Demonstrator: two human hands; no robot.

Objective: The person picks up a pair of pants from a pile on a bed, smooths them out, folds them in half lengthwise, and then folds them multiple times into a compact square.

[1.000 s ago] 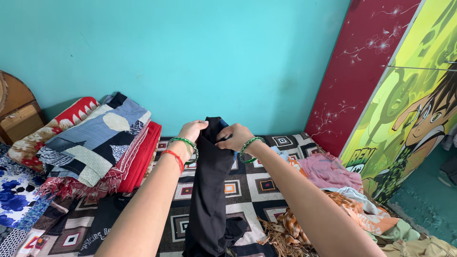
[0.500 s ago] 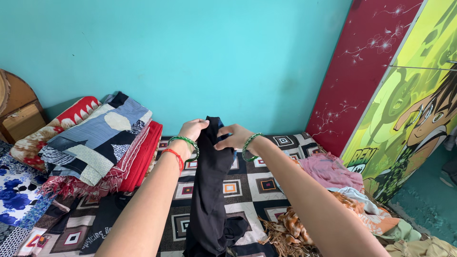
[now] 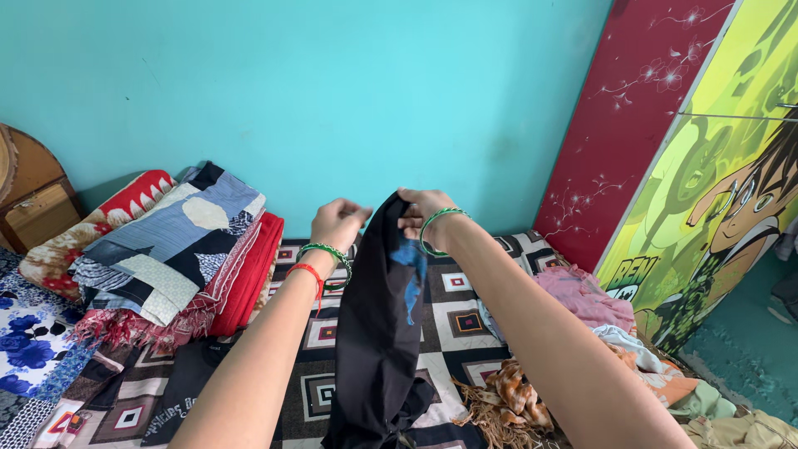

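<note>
**Black garment held up over the bed**

Hands first: the right hand (image 3: 421,209) has its grip pinched tight on the top edge of the black garment (image 3: 378,333), fingers curled over the cloth. The left hand (image 3: 337,223) sits just left of the garment's top, fingers loosely curled with the thumb out; can't tell if it's actually gripping the cloth or only touching it. One garment, with a blue print showing near the top, hanging straight down so its bottom bunches on the patterned bed cover (image 3: 453,316).

Count-wise: one stack of folded blankets (image 3: 179,249) well left of the garment, one loose pile of clothes (image 3: 582,333) to its right near the cartoon wardrobe door (image 3: 715,216). Open bed cover shows on both sides of the garment, more on the right. Turquoise wall (image 3: 332,91) behind.
</note>
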